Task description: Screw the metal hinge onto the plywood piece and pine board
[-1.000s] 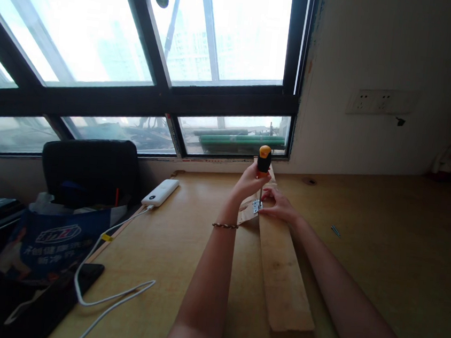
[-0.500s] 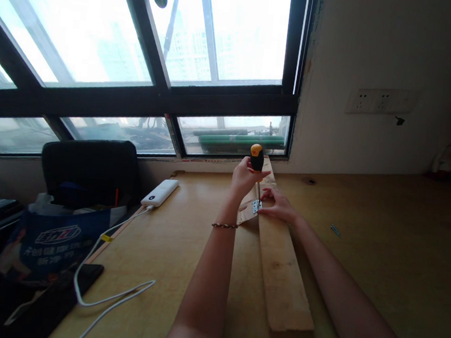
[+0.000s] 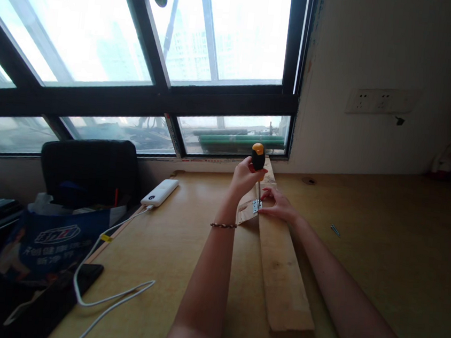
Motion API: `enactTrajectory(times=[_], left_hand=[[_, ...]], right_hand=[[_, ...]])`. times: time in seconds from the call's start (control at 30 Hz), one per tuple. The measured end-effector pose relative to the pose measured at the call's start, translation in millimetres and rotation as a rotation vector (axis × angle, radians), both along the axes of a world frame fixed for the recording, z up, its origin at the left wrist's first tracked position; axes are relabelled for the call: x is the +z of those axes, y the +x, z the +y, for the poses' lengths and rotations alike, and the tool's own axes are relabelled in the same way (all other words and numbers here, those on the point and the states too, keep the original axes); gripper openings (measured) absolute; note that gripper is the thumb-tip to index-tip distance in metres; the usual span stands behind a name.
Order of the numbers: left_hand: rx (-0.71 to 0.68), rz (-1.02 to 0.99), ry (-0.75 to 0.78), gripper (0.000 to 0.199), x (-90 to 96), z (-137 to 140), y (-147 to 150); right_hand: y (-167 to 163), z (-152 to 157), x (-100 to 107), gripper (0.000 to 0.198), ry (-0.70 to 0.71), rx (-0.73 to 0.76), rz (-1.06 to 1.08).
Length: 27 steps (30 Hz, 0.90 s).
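Observation:
My left hand (image 3: 244,177) is closed around the yellow-and-black handle of a screwdriver (image 3: 258,156), which stands nearly upright. Its shaft points down to a silver metal hinge (image 3: 256,206) on a long wooden board (image 3: 283,272). From the right, my right hand (image 3: 280,204) pinches at the hinge, thumb and index finger on either side of the screwdriver's tip. A short piece of wood (image 3: 245,212) sticks out to the left under the hinge. Any screw under the tip is too small to make out.
Two loose screws (image 3: 335,230) lie on the table (image 3: 356,301) to the right. At left are a white power bank (image 3: 160,193) with a white cable (image 3: 79,291), a blue bag (image 3: 54,245) and a black chair (image 3: 88,168). The window (image 3: 233,92) rises behind the table.
The screwdriver's handle has shifted slightly to the right and stands a little straighter, with my left fingers turned along with it. My right hand stays in place at the hinge.

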<state>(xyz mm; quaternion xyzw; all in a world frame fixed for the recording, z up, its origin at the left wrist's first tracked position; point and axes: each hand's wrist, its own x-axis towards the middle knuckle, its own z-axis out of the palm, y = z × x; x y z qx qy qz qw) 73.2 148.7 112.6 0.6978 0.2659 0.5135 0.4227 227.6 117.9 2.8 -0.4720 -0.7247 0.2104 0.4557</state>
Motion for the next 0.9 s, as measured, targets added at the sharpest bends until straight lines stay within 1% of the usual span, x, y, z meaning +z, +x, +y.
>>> enactTrajectory(times=[0.1, 0.23, 0.3, 0.43, 0.5, 0.57, 0.73, 0.8, 0.9], left_hand=[[0.052, 0.02, 0.031, 0.022, -0.4, -3, 5], [0.099, 0.026, 0.068, 0.029, -2.6, -6, 11], [0.113, 0.037, 0.071, 0.035, -2.7, -7, 13], [0.187, 0.04, 0.035, 0.054, -0.9, -7, 12], [0.209, 0.049, 0.02, 0.058, 0.1, -5, 11], [0.217, 0.067, 0.022, 0.057, 1.1, -5, 9], [0.202, 0.102, 0.065, 0.051, 4.0, -7, 3], [0.161, 0.099, 0.075, 0.05, 4.6, -8, 2], [0.054, 0.077, 0.062, 0.05, 4.4, -8, 2]], right_hand=[[1, 1, -1, 0.07, 0.002, -0.011, -0.008], [1, 1, -1, 0.07, 0.0, -0.007, 0.002], [0, 1, 0, 0.07, -0.008, 0.006, 0.024], [-2, -1, 1, 0.07, -0.016, 0.022, 0.052], [-2, -2, 2, 0.069, -0.017, 0.025, 0.055], [-2, -2, 2, 0.068, -0.017, 0.025, 0.052], [-1, -2, 2, 0.069, -0.013, 0.015, 0.038], [-1, -1, 1, 0.068, -0.011, 0.018, 0.038], [0, 1, -2, 0.069, -0.005, 0.021, 0.037]])
